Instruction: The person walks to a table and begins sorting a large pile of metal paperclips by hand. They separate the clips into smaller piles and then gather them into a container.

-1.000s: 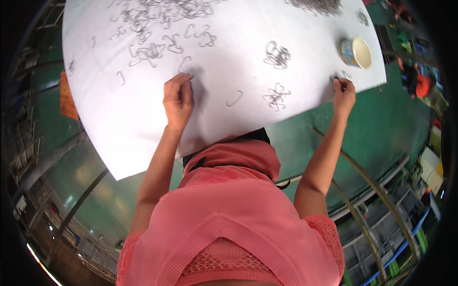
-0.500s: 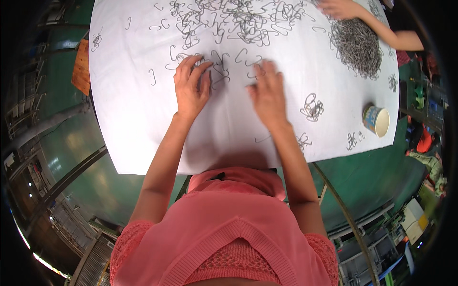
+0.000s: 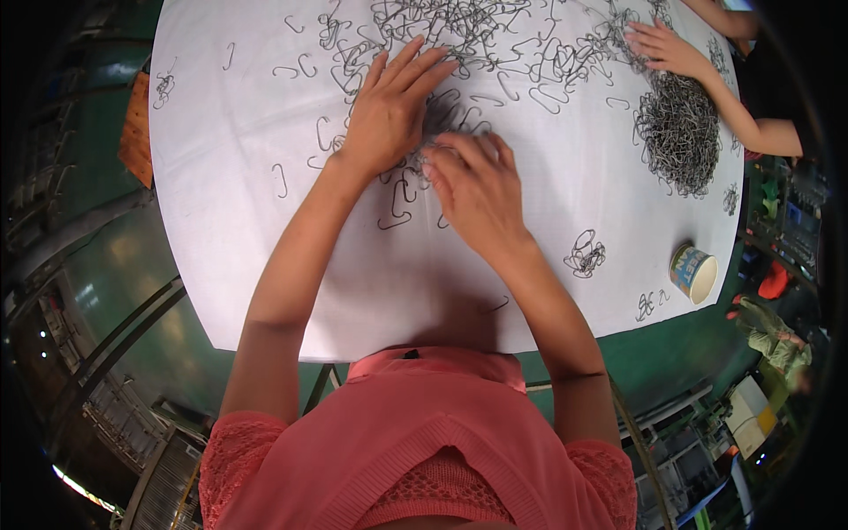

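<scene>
Bent wire hooks (image 3: 468, 31) lie in a wide, tangled spread across the far middle of a white-covered table (image 3: 221, 265). My left hand (image 3: 389, 119) reaches over the near edge of that spread, palm down, fingers stretched and apart. Just to its right, my right hand (image 3: 481, 190) has its fingers curled, thumb and forefinger close together at a small cluster of hooks. Whatever lies between those fingertips is too small to make out. Several loose hooks (image 3: 397, 208) rest on the cloth below my left hand.
A dense heap of dark hooks (image 3: 680, 132) sits at the right, with another person's hand (image 3: 671, 49) beyond it. Closer in are a paper cup (image 3: 693, 274) lying tilted, a small bunch of hooks (image 3: 585, 254) and a few more hooks (image 3: 647, 306) by the edge.
My left hand has moved farther out and to the right, its fingers spreading over the hooks. My right hand has shifted left beside it. Loose hooks now lie nearer to me.
</scene>
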The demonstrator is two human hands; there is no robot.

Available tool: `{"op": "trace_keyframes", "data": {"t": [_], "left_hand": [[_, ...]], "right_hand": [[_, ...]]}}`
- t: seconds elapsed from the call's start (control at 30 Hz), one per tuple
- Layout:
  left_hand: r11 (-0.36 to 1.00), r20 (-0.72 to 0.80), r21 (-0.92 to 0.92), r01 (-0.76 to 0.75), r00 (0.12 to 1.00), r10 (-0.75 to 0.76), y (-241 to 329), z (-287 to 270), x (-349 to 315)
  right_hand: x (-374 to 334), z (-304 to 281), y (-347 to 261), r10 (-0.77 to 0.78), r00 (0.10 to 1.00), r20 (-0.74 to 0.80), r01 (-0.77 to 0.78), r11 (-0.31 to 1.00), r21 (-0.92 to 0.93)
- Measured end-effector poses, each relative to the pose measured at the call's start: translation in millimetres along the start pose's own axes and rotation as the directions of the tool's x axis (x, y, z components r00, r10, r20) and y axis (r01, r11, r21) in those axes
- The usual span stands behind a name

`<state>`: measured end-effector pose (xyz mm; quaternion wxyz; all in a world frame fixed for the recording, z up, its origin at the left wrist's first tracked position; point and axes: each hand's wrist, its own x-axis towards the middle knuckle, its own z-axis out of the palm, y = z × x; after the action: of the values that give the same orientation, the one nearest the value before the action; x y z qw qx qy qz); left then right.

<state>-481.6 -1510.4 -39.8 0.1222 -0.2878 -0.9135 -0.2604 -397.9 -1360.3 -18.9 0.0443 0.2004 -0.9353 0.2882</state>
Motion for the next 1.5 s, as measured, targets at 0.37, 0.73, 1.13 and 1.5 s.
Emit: {"op": "trace_keyframes", "data": {"t": [0.37,0.73,1.13,1.5], "left_hand": [[0.999,-0.133,0.022,0.03,0.991,-0.027,-33,-24,-18],[1.0,-0.143,0.003,-0.01,0.99,0.01,-29,4,13],[0.993,-0.103,-0.079,0.091,0.99,-0.099,-35,-17,-14],[0.968,-0.143,0.121,0.222,0.968,-0.204,-62,-31,-28]], "right_hand": [[41,4,56,-0.038,0.992,-0.119,0.002,0.958,-0.286],[31,-4,59,0.075,0.954,-0.291,-0.169,0.935,-0.313],[99,10,73,0.114,0.973,-0.203,-0.146,0.978,-0.151],[83,4,84,-0.043,0.962,-0.269,-0.079,0.901,-0.426]]}}
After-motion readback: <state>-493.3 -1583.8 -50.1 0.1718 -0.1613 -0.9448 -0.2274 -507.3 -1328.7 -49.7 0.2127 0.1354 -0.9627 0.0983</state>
